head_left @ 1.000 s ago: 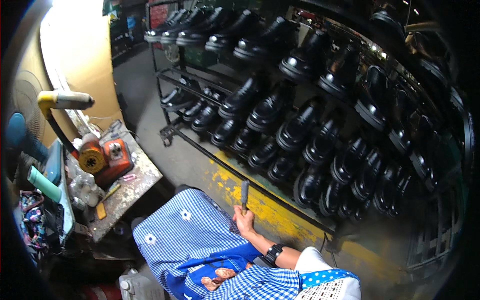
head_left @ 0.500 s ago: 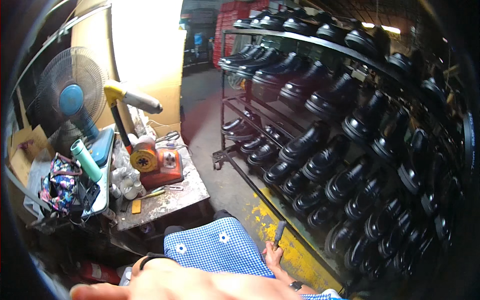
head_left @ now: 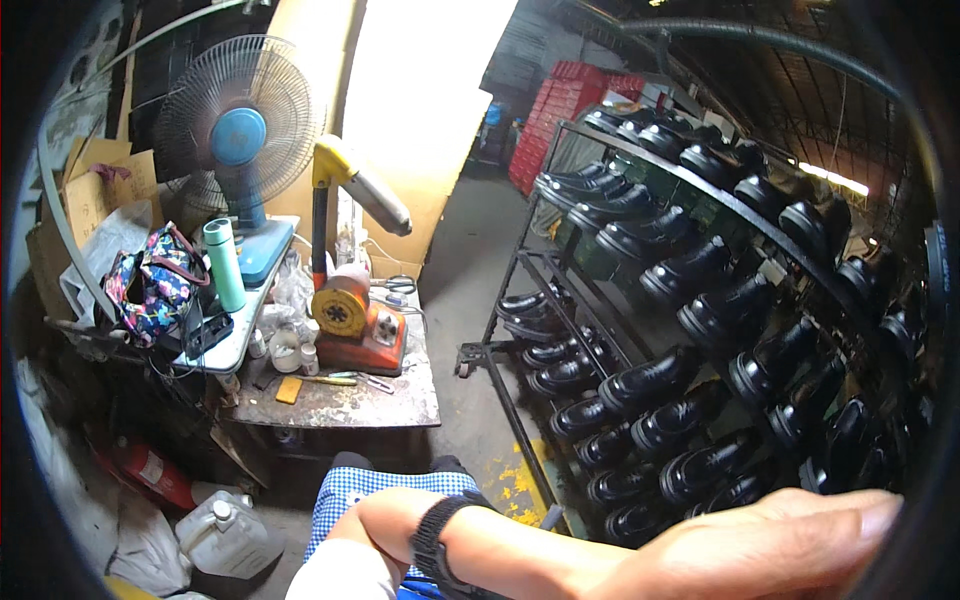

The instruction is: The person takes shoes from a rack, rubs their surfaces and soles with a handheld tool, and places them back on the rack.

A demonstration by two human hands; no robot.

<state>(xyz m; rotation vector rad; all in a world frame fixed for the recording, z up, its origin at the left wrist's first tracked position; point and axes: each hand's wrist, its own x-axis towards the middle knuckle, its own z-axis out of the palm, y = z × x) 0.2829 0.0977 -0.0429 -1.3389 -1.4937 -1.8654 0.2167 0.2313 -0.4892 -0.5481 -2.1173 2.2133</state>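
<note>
My left forearm comes up from the lower edge and crosses to the right, with a black band (head_left: pixel 440 540) round it. Large and close to the view, my left hand (head_left: pixel 750 545) spreads over the lower right, below the shoe rack. Its thumb is stretched out, and nothing shows in the hand; some fingers are hidden or cut off. A grey tool handle (head_left: pixel 552 517) pokes up just behind the forearm. My right hand is hidden there. Blue-and-white checked apron cloth (head_left: pixel 335 495) covers my lap.
A black metal rack (head_left: pixel 520 410) of black shoes (head_left: pixel 650 385) fills the right. Ahead left, a worn worktable (head_left: pixel 415 400) bears an orange-and-yellow machine (head_left: pixel 365 330). A fan (head_left: pixel 238 135), green bottle (head_left: pixel 224 265) and flowered bag (head_left: pixel 150 285) are beside it. A white jug (head_left: pixel 228 535) sits lower left.
My left hand has swung from the lower left to the lower right, across my lap. It now covers the right hand, which was gripping the tool handle. The view has shifted too.
</note>
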